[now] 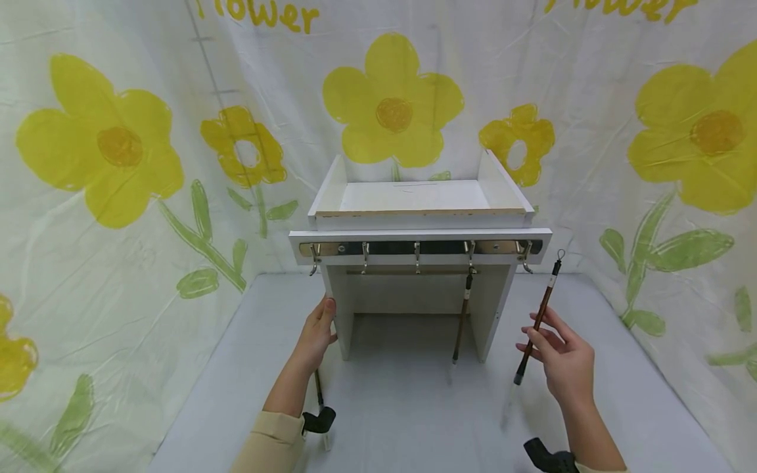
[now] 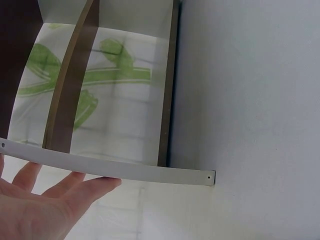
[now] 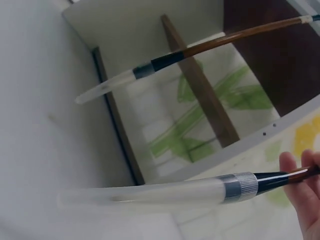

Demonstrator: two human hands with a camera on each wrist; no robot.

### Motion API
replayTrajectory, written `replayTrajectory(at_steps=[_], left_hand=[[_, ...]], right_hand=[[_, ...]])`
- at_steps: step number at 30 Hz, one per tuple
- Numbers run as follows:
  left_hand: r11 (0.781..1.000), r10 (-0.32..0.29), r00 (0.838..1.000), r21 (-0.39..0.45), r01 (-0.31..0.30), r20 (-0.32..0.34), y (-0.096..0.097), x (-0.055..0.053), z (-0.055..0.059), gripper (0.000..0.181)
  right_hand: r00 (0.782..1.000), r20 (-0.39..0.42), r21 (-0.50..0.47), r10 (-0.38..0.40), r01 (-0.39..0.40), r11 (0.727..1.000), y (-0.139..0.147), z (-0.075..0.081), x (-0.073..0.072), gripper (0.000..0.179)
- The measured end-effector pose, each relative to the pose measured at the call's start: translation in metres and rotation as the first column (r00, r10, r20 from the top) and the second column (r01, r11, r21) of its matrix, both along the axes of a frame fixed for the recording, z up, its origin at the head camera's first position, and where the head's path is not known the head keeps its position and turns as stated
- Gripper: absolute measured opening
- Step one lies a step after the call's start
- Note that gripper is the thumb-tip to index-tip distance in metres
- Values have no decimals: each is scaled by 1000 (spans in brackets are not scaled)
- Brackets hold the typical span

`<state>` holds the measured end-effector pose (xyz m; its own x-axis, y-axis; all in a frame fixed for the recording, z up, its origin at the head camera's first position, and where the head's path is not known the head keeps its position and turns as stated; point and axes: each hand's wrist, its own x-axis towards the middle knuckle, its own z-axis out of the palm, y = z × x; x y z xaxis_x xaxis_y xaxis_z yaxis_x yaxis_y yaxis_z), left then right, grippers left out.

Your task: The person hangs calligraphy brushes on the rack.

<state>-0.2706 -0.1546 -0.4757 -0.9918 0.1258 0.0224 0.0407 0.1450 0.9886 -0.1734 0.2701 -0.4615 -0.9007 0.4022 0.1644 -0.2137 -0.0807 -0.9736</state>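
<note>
My right hand (image 1: 564, 361) pinches the brown handle of a writing brush (image 1: 541, 305) between thumb and fingers. The brush leans, its wire loop up and its clear cap pointing down, to the right of a white shelf rack (image 1: 420, 234). A second brush (image 1: 463, 315) hangs from one of the metal hooks (image 1: 470, 248) on the rack's front bar. My left hand (image 1: 316, 335) rests at the rack's left side panel (image 1: 340, 309). In the left wrist view its extended fingers (image 2: 95, 187) lie along the panel's outer face.
Part of another capped brush (image 1: 319, 387) shows beside my left forearm, partly hidden by the black wrist mount (image 1: 319, 419). The rack stands on a pale table (image 1: 408, 407). Behind it hangs a white curtain (image 1: 284, 85) painted with yellow flowers.
</note>
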Motion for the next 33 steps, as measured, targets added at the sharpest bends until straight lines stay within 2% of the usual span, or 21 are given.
replayTrajectory(at_steps=[6, 13, 19, 23, 27, 31, 33], left_hand=[[1000, -3, 1000, -3, 3, -1, 0, 1, 1, 79], [1000, 0, 1000, 0, 0, -4, 0, 0, 2, 79], [1000, -6, 1000, 4, 6, -3, 0, 0, 2, 80], [1000, -4, 1000, 5, 4, 5, 0, 1, 1, 80], [1000, -9, 1000, 7, 9, 3, 0, 2, -2, 78], [1000, -9, 1000, 7, 9, -12, 1, 2, -3, 78], [1000, -9, 1000, 7, 10, -13, 0, 1, -2, 79]], right_hand=[[998, -47, -2, -32, 32, 999, -8, 8, 6, 58], [985, -174, -57, -18, 8, 998, -16, 18, 15, 58], [980, -198, -70, -12, -2, 998, -21, 21, 22, 58], [976, -218, -19, -2, -2, 1000, -24, 21, 27, 58], [964, -263, 58, 33, -18, 998, -28, 23, 34, 59], [943, -323, 91, 80, -54, 994, -34, 27, 38, 60], [923, -366, 95, 119, -90, 991, -37, 29, 39, 60]])
